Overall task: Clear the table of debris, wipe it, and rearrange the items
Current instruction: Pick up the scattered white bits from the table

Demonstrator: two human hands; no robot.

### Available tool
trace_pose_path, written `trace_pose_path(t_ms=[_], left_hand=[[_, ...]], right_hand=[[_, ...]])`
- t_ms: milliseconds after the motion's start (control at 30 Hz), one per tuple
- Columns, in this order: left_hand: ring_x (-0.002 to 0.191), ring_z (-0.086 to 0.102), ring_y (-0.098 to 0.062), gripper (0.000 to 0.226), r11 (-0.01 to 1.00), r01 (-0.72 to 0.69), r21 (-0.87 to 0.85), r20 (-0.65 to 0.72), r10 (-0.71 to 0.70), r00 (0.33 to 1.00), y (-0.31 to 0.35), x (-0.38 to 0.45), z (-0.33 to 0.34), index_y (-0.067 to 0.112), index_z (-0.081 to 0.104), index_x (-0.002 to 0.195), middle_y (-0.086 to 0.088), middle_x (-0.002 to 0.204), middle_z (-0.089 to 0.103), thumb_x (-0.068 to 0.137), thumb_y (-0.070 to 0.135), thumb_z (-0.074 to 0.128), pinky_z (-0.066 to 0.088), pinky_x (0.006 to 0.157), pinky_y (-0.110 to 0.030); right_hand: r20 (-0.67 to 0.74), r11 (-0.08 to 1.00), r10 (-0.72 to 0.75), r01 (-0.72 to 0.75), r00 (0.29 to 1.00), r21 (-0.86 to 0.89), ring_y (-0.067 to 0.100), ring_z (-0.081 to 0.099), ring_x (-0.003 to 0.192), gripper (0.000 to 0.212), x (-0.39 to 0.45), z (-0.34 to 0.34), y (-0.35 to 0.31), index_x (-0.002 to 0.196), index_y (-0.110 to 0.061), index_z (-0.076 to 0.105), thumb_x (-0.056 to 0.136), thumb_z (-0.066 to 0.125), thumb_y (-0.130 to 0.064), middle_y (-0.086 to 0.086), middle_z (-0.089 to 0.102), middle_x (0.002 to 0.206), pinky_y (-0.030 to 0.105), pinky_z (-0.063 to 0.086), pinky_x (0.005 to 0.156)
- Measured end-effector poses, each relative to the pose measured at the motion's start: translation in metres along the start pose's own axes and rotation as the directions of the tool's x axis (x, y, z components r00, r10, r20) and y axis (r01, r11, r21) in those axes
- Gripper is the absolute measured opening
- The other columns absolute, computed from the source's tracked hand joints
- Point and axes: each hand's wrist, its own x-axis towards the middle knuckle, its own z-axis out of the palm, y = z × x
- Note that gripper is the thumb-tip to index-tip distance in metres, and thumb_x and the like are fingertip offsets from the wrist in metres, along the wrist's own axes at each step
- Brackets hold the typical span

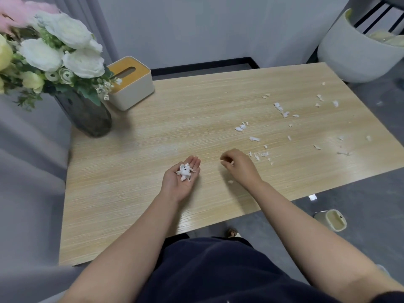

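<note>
The left hand (182,179) lies palm up over the near middle of the wooden bench (131,193), its fingers straight and relaxed, cradling a small heap of white paper scraps (184,171) in the palm. At about three o'clock from it, the right hand (239,166) hovers knuckles up just above the bench, its fingers curled inward; a white fleck shows at the fingertips, so it seems to pinch a scrap, though the view is too small to be sure. One loose scrap (230,182) lies on the bench just below that hand. More scattered scraps (282,111) are strewn across the bench from the right hand outward toward one and two o'clock, reaching close to the far right edge. At ten o'clock from the hands, a dark glass vase (91,119) of white, pale yellow and pink flowers (63,53) stands near the left edge, and just behind it at eleven o'clock sits a cream tissue box (133,88) with a yellow slotted lid. On the grey floor, a large pale bin (354,57) stands past the far right corner, a small cream container (333,219) lies at four o'clock, and a white paper bit (312,197) rests near the bench's edge.
</note>
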Motion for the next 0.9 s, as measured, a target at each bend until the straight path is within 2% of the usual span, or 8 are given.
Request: trace_pose_path(t_ms=[100,267,400,567,733,900], left_hand=[[0.075,0.071,-0.028,0.049,1.000,0.005,0.001,0.004,-0.005,1.000,-0.014,0.003,0.005,-0.007,0.072,0.078,-0.015,0.087,0.070,0.097,0.013,0.033,0.052,0.078,-0.039],[0.074,0.071,-0.029,0.044,0.999,-0.026,-0.048,-0.018,0.025,1.000,-0.034,0.010,0.016,-0.008,0.069,0.085,-0.017,0.087,0.070,0.098,0.013,0.032,0.054,0.075,-0.040],[0.076,0.071,-0.029,0.048,0.997,-0.041,-0.066,-0.037,0.038,0.999,-0.054,0.018,0.023,-0.008,0.072,0.082,-0.017,0.089,0.071,0.098,0.014,0.032,0.055,0.074,-0.038],[0.077,0.072,-0.027,0.035,0.996,-0.070,-0.056,-0.058,0.067,0.996,-0.071,0.022,0.027,-0.004,0.063,0.098,-0.016,0.090,0.071,0.098,0.015,0.033,0.054,0.076,-0.039],[0.076,0.072,-0.027,0.035,0.994,-0.094,-0.064,-0.073,0.089,0.993,-0.079,0.025,0.028,-0.004,0.062,0.098,-0.016,0.089,0.071,0.097,0.015,0.032,0.053,0.077,-0.039],[0.076,0.072,-0.027,0.035,0.992,-0.117,-0.055,-0.076,0.113,0.991,-0.085,0.028,0.028,-0.004,0.062,0.099,-0.015,0.089,0.072,0.097,0.014,0.032,0.056,0.072,-0.036]], right_hand=[[0.040,0.986,0.161,-0.159,0.986,-0.058,0.019,0.058,0.089,0.014,-0.004,-0.005,0.039,0.100,-0.008,0.065,0.088,0.059,-0.012,0.006,0.061,0.098,0.027,0.044,0.076],[0.132,0.978,0.206,-0.201,0.970,-0.049,0.018,0.055,0.084,0.018,-0.006,0.000,0.063,0.100,-0.009,0.062,0.084,0.066,-0.019,0.004,0.057,0.096,0.026,0.042,0.073],[0.190,0.987,0.131,-0.110,0.973,-0.118,0.022,0.055,0.086,0.013,-0.005,0.006,0.071,0.095,-0.007,0.061,0.086,0.063,-0.016,0.007,0.056,0.095,0.029,0.042,0.073],[0.219,0.993,0.029,-0.002,0.975,-0.120,0.023,0.056,0.088,0.009,-0.005,0.002,0.081,0.093,-0.008,0.063,0.089,0.056,-0.011,0.008,0.059,0.095,0.028,0.040,0.072],[0.310,0.991,-0.119,0.132,0.943,-0.022,0.017,0.055,0.090,0.020,-0.008,0.001,0.076,0.106,-0.013,0.064,0.087,0.060,-0.016,0.003,0.062,0.097,0.024,0.038,0.074],[0.408,0.961,-0.178,0.247,0.895,-0.123,0.020,0.055,0.099,0.024,-0.009,0.010,0.074,0.113,-0.012,0.060,0.090,0.057,-0.019,0.005,0.061,0.106,0.027,0.038,0.080]])
